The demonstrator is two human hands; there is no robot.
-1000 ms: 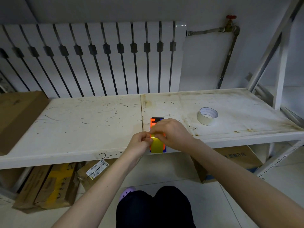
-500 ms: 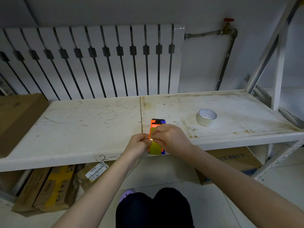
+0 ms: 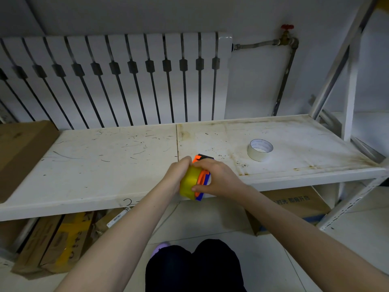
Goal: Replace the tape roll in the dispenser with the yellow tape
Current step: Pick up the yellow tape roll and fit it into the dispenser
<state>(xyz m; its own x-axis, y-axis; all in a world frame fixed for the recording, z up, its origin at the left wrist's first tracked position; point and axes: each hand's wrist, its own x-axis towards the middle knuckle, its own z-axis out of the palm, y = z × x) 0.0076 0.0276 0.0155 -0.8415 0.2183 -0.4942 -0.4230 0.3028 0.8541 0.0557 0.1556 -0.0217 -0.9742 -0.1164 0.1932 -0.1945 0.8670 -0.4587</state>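
Observation:
The yellow tape roll (image 3: 189, 182) sits against the orange and blue tape dispenser (image 3: 202, 178) at the front edge of the white shelf (image 3: 105, 161). My left hand (image 3: 175, 175) presses the roll from the left. My right hand (image 3: 219, 180) wraps the dispenser from the right, with fingers over its top and thumb under the roll. The dispenser's black front end pokes out beyond my fingers. A white tape roll (image 3: 260, 149) lies flat on the shelf to the right, apart from both hands.
A white radiator (image 3: 117, 81) stands behind the shelf, with a pipe and red valve (image 3: 287, 28) to its right. A cardboard box (image 3: 19, 152) rests at the shelf's left end. More boxes (image 3: 294, 207) lie on the floor below. A shelf upright (image 3: 351, 81) rises at right.
The dispenser has tipped so the yellow roll's broad side faces me. My left hand went from pinching the tape end to pressing the roll. My right hand shifted lower around the dispenser.

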